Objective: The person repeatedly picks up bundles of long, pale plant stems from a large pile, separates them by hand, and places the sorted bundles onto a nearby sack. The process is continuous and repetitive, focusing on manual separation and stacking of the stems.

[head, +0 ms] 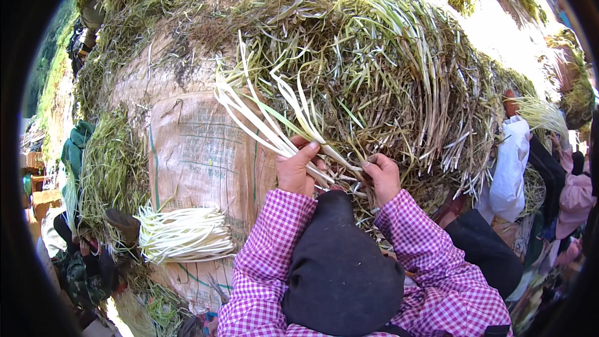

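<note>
My left hand (297,168) grips a small bunch of pale blanched stalks (252,119), which look like garlic leaves or chives. Their long leaves fan out up and to the left. My right hand (383,175) pinches the root end of one stalk (338,155) beside the bunch. Some brown, dry leaf matter hangs around its fingertips. Beyond both hands lies a large heap of untrimmed stalks (398,79), with green tops and soiled lower ends. To the left, a neat pile of clean white stalks (185,235) rests on a woven plastic sack (206,126) bearing print.
A metal tool, perhaps scissors (218,289), lies by my left sleeve. Green leaf waste (114,164) is heaped at the left. Other people sit on both sides; a hand on the right (557,142) is near more pale stalks (543,112) and a white bag (511,168).
</note>
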The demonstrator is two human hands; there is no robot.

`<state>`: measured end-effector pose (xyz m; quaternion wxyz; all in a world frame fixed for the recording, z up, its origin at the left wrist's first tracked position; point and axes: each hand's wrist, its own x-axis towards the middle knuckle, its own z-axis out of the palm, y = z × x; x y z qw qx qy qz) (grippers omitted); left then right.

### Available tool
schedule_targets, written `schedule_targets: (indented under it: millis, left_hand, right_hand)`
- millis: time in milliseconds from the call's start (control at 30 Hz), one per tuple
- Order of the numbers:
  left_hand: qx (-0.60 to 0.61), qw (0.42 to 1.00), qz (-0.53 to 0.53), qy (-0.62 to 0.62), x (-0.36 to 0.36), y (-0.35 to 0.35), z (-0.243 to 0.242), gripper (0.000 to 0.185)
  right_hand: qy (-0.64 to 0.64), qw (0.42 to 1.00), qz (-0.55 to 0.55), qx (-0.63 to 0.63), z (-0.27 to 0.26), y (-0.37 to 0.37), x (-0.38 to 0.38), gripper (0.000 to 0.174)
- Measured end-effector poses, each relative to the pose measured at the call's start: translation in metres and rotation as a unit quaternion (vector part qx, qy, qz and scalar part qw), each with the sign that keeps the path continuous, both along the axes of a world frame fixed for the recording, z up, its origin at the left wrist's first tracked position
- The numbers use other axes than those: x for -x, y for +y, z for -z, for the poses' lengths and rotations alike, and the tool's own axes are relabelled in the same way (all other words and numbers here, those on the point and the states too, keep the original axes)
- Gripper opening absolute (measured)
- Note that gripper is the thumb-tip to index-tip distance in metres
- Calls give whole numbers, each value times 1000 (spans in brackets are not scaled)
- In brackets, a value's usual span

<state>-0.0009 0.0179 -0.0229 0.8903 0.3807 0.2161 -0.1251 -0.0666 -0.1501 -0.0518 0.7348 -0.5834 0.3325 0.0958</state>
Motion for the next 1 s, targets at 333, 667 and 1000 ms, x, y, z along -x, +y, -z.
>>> schedule_targets:
  millis: [333, 667, 1000]
  left_hand:
    - [-63, 996, -23, -51, -16, 8, -9, 19]
    - [7, 999, 24, -25, -11, -26, -10, 20]
    - [-18, 994, 66, 82, 5, 23, 18, 18]
  right_hand:
    - [214, 645, -582, 447, 16, -33, 29, 23]
    - [-182, 972, -101, 111, -39, 13, -35, 19]
    - [-57, 986, 130, 86, -23, -82, -54, 12]
